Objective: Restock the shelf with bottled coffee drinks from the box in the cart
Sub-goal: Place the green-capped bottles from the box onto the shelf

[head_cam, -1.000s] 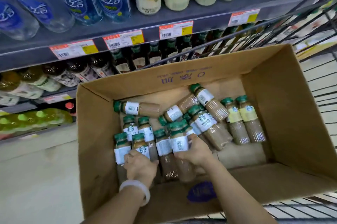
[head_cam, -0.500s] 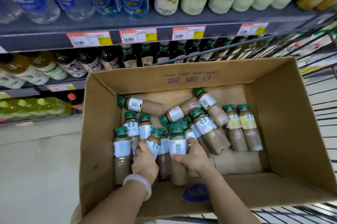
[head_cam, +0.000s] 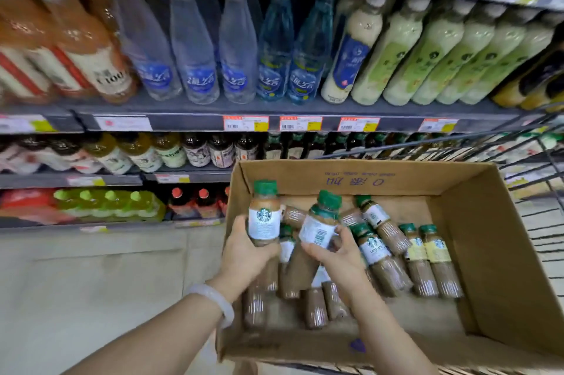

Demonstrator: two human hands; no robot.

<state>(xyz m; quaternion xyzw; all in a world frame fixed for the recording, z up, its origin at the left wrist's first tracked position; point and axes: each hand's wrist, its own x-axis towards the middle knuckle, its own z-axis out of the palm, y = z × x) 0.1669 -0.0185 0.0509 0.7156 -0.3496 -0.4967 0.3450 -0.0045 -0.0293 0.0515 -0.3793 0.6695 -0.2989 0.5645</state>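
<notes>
My left hand (head_cam: 244, 255) grips a coffee bottle (head_cam: 264, 216) with a green cap and white label, held upright above the left side of the cardboard box (head_cam: 488, 252). A second coffee bottle (head_cam: 319, 226), tilted to the left, is in my right hand (head_cam: 338, 255), just beside the first one. Several more coffee bottles (head_cam: 427, 261) lie in the bottom of the box. The shelf row of dark green-capped bottles (head_cam: 305, 145) runs behind the box's far wall.
The box sits in a wire cart (head_cam: 537, 191) at the right. The upper shelf (head_cam: 274, 112) carries tall water and pale green bottles above price tags. Lower shelves at the left hold yellow-green and red-capped bottles. Pale floor (head_cam: 91, 283) lies at the lower left.
Both hands have come up out of the pile, each lifting one coffee bottle. The view has tilted up toward the shelves.
</notes>
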